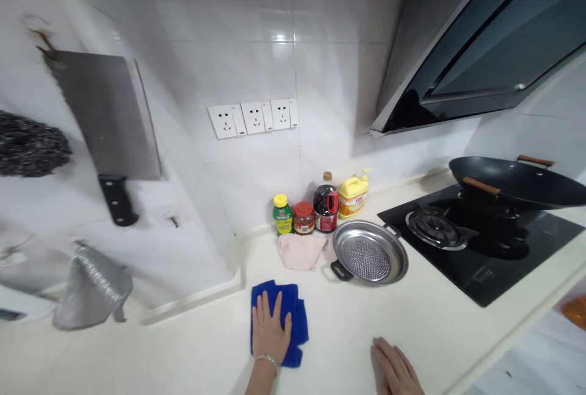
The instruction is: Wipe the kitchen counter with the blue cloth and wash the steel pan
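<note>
My left hand (pixel 271 331) lies flat on a folded blue cloth (pixel 287 300), fingers spread, pressing it against the counter. A bracelet circles that wrist. At the lower right, my right hand (pixel 396 367) rests on the pale countertop (pixel 339 328) with its fingers stretched out and nothing in them. Beyond the blue cloth lies a pink cloth (pixel 302 251). To its right sits a round steel pan with a perforated-looking base (pixel 368 256) and black handles.
Behind the cloths stand a green jar (pixel 282 215), a red-lidded jar (pixel 304 219), a dark sauce bottle (pixel 326 202) and a yellow pump bottle (pixel 353 196). A wok (pixel 517 181) sits on the black gas stove (pixel 485 267). A cleaver (pixel 107 114) hangs at left.
</note>
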Demonstrator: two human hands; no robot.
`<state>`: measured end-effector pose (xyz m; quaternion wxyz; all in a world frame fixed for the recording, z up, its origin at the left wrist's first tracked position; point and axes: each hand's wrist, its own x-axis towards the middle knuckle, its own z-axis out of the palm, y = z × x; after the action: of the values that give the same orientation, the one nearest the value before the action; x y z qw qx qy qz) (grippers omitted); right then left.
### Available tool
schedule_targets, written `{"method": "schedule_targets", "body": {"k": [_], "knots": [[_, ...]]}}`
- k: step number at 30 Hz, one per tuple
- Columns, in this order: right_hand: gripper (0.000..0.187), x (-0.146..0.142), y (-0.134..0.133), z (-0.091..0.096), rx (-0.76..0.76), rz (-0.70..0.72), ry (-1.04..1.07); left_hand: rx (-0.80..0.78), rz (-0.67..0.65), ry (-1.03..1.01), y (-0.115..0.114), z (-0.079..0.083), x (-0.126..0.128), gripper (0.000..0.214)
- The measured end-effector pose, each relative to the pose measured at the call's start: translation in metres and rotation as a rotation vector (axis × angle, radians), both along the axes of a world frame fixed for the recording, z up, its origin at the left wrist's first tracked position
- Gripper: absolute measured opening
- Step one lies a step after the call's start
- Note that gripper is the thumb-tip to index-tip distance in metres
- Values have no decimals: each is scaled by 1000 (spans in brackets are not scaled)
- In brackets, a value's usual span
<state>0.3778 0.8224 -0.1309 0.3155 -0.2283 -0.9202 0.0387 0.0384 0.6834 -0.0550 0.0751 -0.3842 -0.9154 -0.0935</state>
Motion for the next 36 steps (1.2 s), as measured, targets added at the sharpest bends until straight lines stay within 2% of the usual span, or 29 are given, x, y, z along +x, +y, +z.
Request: {"method": "schedule_targets", "body": {"k": [6,10,14,17,19,22,25,29,33,36], "knots": [[51,-6,-14,12,-143,-20,70,-25,-66,-54,-41,-8,104,59],[55,-4,-33,27,-309,-70,156,-20,-195,-116,-42,-14,160,66],[56,8,-43,41,-361,6,147,-86,-377,-184,-7,-22,207,73],[57,20,-35,39,-274,97,177,-159,-572,-176,33,-31,237,84],[57,27,-23,33,-208,83,202,-163,-757,-141,60,-33,250,96],[56,34,-2,23,-182,-11,182,-141,-962,-103,92,-28,255,102],[58,35,15,16,-222,-78,122,-172,-1006,-102,113,-24,249,100],[62,24,27,7,-216,-144,112,-186,-1022,-103,125,-30,239,106],[65,-3,15,2,-235,-172,108,-189,-996,-117,109,-37,217,107],[63,-43,-19,6,-249,-108,109,-177,-916,-123,72,-38,182,107]]}}
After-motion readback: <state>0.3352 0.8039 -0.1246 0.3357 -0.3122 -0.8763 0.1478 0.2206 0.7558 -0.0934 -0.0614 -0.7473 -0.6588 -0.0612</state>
